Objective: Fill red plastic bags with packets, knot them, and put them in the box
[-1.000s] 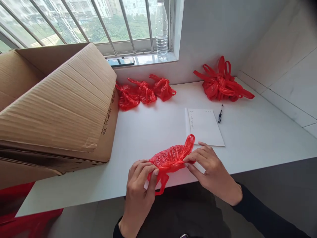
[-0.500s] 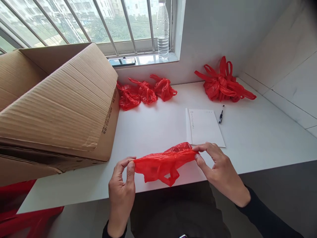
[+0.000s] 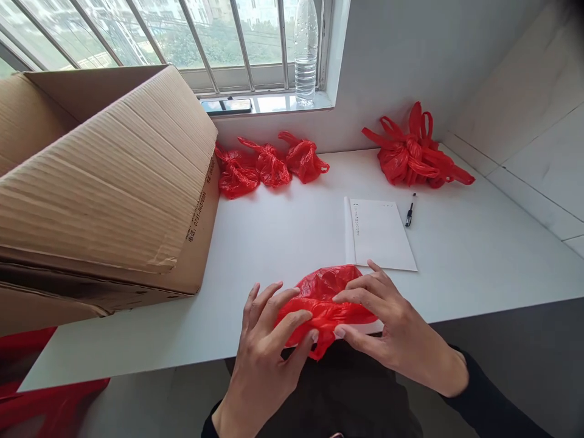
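Observation:
A red plastic bag [image 3: 328,286] lies crumpled at the table's front edge, with a handle loop hanging over it. My left hand [image 3: 274,340] touches the bag's left part, its fingers spread and its thumb apart from the index finger. On the other side, my right hand [image 3: 383,316] rests its fingertips on the bag, with a gap between thumb and index finger. Neither hand is closed around the bag. What the bag contains, if anything, is hidden.
A large open cardboard box [image 3: 114,182] stands at left. Three tied red bags [image 3: 271,167] line the wall, with a bigger red bundle [image 3: 413,152] at back right. A notebook [image 3: 383,234] and a pen [image 3: 409,213] lie nearby. A bottle [image 3: 305,61] and a phone [image 3: 227,106] occupy the windowsill.
Both hands have let go of the bag's stretched ends. They have moved inward to its middle, the left one farther. The bag's taut edge has slackened and bunched up.

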{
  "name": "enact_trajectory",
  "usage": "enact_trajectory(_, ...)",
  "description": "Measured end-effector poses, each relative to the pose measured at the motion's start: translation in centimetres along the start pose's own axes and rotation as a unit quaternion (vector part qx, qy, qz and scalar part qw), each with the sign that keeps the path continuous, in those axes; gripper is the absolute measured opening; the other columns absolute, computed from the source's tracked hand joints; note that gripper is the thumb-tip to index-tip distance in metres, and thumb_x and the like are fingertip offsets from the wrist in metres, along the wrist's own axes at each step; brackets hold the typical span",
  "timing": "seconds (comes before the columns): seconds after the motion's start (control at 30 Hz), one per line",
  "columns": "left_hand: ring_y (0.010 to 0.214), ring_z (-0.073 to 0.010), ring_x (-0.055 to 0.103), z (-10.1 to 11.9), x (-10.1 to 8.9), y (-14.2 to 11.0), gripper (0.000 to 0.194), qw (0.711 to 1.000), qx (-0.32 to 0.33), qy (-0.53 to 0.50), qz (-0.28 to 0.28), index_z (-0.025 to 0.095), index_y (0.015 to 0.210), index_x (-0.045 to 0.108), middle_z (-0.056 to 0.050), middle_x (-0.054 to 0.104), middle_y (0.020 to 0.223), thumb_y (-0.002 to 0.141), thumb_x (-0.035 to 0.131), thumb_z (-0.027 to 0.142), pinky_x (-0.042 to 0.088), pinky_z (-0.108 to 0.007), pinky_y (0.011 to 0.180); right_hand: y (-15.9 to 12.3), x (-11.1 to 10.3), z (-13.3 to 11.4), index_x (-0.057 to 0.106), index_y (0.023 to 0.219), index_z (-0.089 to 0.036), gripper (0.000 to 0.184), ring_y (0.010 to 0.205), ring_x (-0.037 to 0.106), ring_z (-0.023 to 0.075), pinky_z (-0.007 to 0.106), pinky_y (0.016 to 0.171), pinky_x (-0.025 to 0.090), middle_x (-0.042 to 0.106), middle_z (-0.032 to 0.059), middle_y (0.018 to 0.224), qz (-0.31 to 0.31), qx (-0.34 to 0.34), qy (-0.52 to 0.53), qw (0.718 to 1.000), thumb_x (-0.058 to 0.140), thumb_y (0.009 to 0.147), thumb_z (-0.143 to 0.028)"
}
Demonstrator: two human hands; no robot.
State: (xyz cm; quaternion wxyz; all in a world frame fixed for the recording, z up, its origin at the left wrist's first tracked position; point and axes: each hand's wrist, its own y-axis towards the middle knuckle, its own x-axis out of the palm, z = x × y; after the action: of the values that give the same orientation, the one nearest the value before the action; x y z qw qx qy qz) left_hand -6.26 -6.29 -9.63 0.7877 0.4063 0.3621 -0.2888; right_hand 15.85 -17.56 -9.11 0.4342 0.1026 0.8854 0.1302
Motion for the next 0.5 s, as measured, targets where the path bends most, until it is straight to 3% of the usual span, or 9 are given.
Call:
enact_trajectory(0.1, 0.134, -0.0266, 0.054, -0.1, 0.0, 0.0, 0.022, 0.999, -0.012, -0.038, 0.025, 0.026, 0.103, 0.066, -0.004, 0.072, 0.118, 0.092, 0.068, 0.007, 0.032, -0.062, 0.123, -0.2, -0.3, 0.2, 0.059, 0.108, -0.027, 0.012, 0.095, 0.064, 0.0160, 0.059, 0.129, 0.022, 0.066, -0.0019, 0.099, -0.020, -0.009, -0.016, 1.000, 0.065, 0.099, -0.023)
enact_trajectory(0.2, 0.125, -0.0243, 0.061, -0.5, -0.2, 0.1, 0.021, 0.995, -0.041, -0.061, 0.069, 0.027, 0.102, 0.067, -0.002, 0.074, 0.111, 0.094, 0.066, 0.008, 0.036, -0.058, 0.121, 0.0, -0.7, 0.4, 0.055, 0.102, -0.027, 0.008, 0.088, 0.063, 0.0149, 0.058, 0.128, 0.026, 0.065, -0.0040, 0.090, -0.004, 0.003, -0.007, 1.000, 0.058, 0.102, -0.019)
enact_trajectory(0.33, 0.115, -0.0195, 0.066, -1.3, -0.9, -0.2, 0.011, 0.968, -0.174, -0.107, 0.144, 0.030, 0.098, 0.069, 0.002, 0.075, 0.105, 0.098, 0.067, 0.019, 0.049, -0.040, 0.109, 0.0, -1.7, 0.8, 0.052, 0.099, -0.027, 0.007, 0.086, 0.061, 0.0144, 0.055, 0.128, 0.029, 0.061, -0.0041, 0.090, 0.035, 0.065, 0.015, 0.997, 0.056, 0.104, -0.027)
enact_trajectory(0.43, 0.113, -0.0171, 0.067, -1.5, -1.3, -0.2, 0.006, 0.954, -0.228, -0.129, 0.146, 0.031, 0.101, 0.070, 0.002, 0.074, 0.110, 0.099, 0.066, 0.027, 0.052, -0.032, 0.099, 0.1, -1.9, 0.7, 0.051, 0.100, -0.028, 0.007, 0.089, 0.063, 0.0146, 0.054, 0.128, 0.030, 0.062, -0.0048, 0.092, 0.043, 0.098, 0.044, 0.993, 0.054, 0.105, -0.032)
enact_trajectory(0.5, 0.121, -0.0183, 0.064, -1.0, -1.2, 0.0, 0.018, 0.963, -0.203, -0.117, 0.131, 0.031, 0.116, 0.068, 0.000, 0.071, 0.122, 0.100, 0.064, 0.026, 0.051, -0.033, 0.104, 0.3, -1.5, 0.3, 0.053, 0.104, -0.030, 0.004, 0.098, 0.065, 0.0162, 0.055, 0.127, 0.031, 0.065, -0.0045, 0.098, 0.046, 0.111, 0.060, 0.991, 0.054, 0.105, -0.034)
